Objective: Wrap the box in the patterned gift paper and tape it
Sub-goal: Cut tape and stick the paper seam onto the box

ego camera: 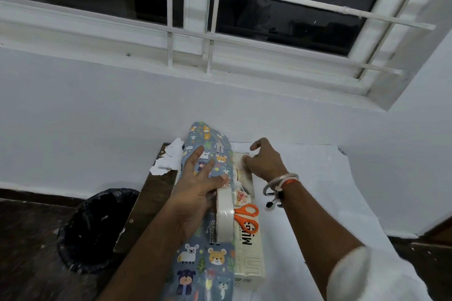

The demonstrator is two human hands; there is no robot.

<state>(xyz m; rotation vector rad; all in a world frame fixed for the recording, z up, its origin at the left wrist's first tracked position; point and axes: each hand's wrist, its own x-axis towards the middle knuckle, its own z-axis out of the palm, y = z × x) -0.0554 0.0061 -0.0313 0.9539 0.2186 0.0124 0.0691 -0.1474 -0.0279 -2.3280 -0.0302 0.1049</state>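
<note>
The patterned gift paper was pressed onto the box's left half by the flat, straight-fingered left hand. The right hand was curled at the box's far end; whether anything was pinched could not be told. The right half was left bare, untaped.

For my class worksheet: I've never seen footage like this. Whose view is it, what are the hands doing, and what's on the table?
One camera, worn on the person's head, looks down at their own bare hands; no machine is involved. The left hand lies flat, fingers straight, pressing the patterned gift paper onto the cream box. The right hand curls at the box's far end; whether it pinches tape is unclear. A tape roll stands by the left hand and orange scissors lie on the box. A white sheet covers the table.
</note>
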